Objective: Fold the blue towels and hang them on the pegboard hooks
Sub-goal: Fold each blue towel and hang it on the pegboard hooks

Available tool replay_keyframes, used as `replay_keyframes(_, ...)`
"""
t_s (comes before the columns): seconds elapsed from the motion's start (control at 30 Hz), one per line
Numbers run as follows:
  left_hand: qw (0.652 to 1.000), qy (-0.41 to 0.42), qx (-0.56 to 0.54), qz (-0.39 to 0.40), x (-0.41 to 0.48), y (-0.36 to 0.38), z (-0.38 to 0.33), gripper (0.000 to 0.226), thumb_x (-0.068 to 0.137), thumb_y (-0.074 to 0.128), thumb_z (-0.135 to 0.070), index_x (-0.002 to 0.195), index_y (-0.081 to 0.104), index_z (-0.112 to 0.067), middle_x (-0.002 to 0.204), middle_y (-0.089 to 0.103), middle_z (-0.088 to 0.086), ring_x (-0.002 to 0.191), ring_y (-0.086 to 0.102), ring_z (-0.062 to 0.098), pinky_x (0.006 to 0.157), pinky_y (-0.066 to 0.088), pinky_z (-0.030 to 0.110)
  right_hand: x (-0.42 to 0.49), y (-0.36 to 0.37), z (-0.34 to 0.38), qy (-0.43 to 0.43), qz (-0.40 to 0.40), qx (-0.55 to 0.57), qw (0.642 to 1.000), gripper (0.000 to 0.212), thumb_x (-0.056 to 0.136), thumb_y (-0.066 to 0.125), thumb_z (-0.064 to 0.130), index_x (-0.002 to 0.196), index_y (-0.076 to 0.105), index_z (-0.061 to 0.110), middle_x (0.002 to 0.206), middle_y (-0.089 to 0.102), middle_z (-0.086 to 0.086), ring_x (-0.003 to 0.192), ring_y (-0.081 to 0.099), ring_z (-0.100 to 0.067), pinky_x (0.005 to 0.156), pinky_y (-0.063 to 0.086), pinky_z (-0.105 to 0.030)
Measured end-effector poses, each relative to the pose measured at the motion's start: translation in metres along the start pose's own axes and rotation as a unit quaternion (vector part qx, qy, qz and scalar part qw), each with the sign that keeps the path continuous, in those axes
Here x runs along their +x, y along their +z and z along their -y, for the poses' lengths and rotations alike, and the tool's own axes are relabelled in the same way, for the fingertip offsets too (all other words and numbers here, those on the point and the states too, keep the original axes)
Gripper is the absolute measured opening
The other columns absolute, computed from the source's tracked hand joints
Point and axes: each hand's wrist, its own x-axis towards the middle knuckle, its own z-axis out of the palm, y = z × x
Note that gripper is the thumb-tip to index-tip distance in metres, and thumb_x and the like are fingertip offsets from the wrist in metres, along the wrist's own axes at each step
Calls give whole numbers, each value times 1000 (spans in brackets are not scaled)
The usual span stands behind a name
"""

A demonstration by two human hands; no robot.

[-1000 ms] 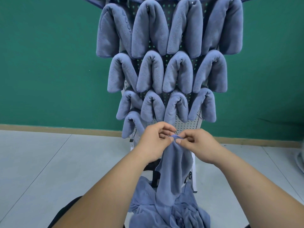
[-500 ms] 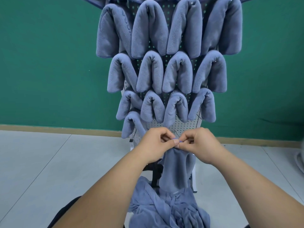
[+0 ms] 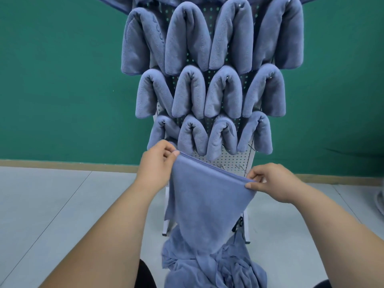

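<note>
Left hand (image 3: 155,169): fingers (image 3: 175,153) curled, pinching the upper corner of a blue towel (image 3: 207,200). Right hand (image 3: 272,183): fingers (image 3: 250,186) pinching too, thumb on top, at the other end of the same hemmed edge. The edge is taut between the two pinches and slopes down from the left fingers to the right fingers. The rest of the towel hangs below the fingers as one flat sheet, narrowing toward the bottom, not yet folded.

Well below both hands, under the hanging towel: a crumpled pile (image 3: 209,267) of more blue towels. The held towel's lower end runs into it; can't tell where one stops and the other starts.

Behind and above the fingers: white pegboard (image 3: 224,161), upright. Hung towels (image 3: 190,92) fill it in rows of four, each folded and draped as an inverted U. Three full rows are in view, more are cut off at the top. The lowest full row ends just above the left fingers. A bare strip of board shows just beyond the taut edge, between the hands, with a couple of empty metal hooks (image 3: 239,167) close above the right fingers.

The board's white legs (image 3: 246,229) show either side of the towel, below the hands. Green wall (image 3: 62,80) behind, wooden skirting (image 3: 62,164), grey tiled floor (image 3: 52,204).
</note>
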Motion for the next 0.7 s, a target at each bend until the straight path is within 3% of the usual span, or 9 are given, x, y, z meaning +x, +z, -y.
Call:
replay_keyframes(0.13,999,-6,44,-20,2,-12,8,13,98,71,-28,87,64,-29,71,67,-12,67,61,5,66,47,29,-1,-10,-10,-2,-96,-53,994,10,89,80,44,86,72,40,84,67,23,90,60,-14,77,52,-37)
replay_keyframes(0.23,999,-3,37,-19,0,-12,6,13,98,72,-26,87,65,-29,71,68,-10,63,61,5,64,49,28,1,-11,-10,-20,-166,-102,981,12,87,80,51,86,73,40,95,61,21,101,49,-17,83,49,-39)
replay_keyframes(0.33,1000,-11,-8,-17,-2,-13,2,13,98,72,-21,89,66,-27,72,72,-6,63,68,9,58,47,18,2,-11,-14,21,-189,-151,970,22,88,77,57,88,78,35,110,60,14,105,46,-19,84,50,-40)
replay_keyframes(0.43,1000,-15,-22,11,-4,-13,0,11,98,72,-16,93,70,-26,77,75,-5,68,73,6,56,45,12,2,-7,-21,32,-205,-161,965,19,94,73,50,98,81,34,119,68,16,101,48,-18,78,53,-39)
replay_keyframes(0.57,999,-4,24,29,-4,-8,2,17,98,71,-14,100,75,-31,79,75,-9,69,71,-1,65,50,11,0,-9,-12,57,-255,-132,956,16,94,74,47,97,81,34,98,75,8,88,61,-22,68,54,-36)
replay_keyframes(0.7,998,-14,48,23,-2,-5,6,22,97,71,-12,87,70,-32,75,72,-8,62,70,4,73,61,34,-5,-15,-3,80,-302,-57,948,14,85,85,46,81,78,35,62,64,11,61,60,-17,55,48,-29)
